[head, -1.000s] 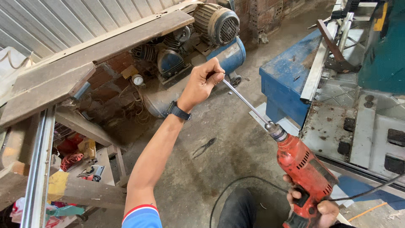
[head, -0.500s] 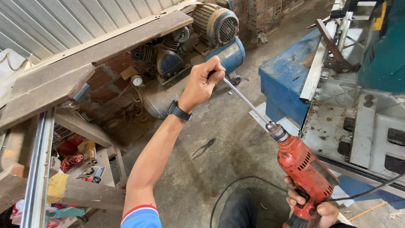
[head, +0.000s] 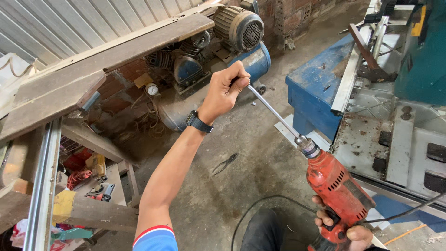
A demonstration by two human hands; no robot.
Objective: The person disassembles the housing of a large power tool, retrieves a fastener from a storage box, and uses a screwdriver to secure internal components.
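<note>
- The blue and grey machine (head: 371, 107) fills my right side, its flat metal bed set low enough that I look down on the rails and bolted plates.
- Long wooden planks (head: 107, 65) lie slanted across a frame on my left; propped there, they stay off the concrete floor (head: 241, 153) and leave room below for the clutter of small tools.
- An air compressor (head: 218, 51) sits against the brick wall, motor on top of its blue tank, tucked under the planks out of my way.
- The red electric drill (head: 337, 186) is low in front of me, angled up and to the left, its black cord trailing across the floor behind it.
- My right hand (head: 346, 230) is wrapped around the drill's grip at the bottom edge of view; I think a finger rests by the trigger, though the frame cuts it off.
- My left hand (head: 225, 90) is stretched out, fingers curled tight around the far end of the long metal rod (head: 274, 111), which keeps it in line with the drill.
- The rod's near end sits in the chuck (head: 306, 146), so both hands support one straight line.
- A pair of pliers (head: 225, 163) lies on the floor beneath, well apart from everything I hold.
</note>
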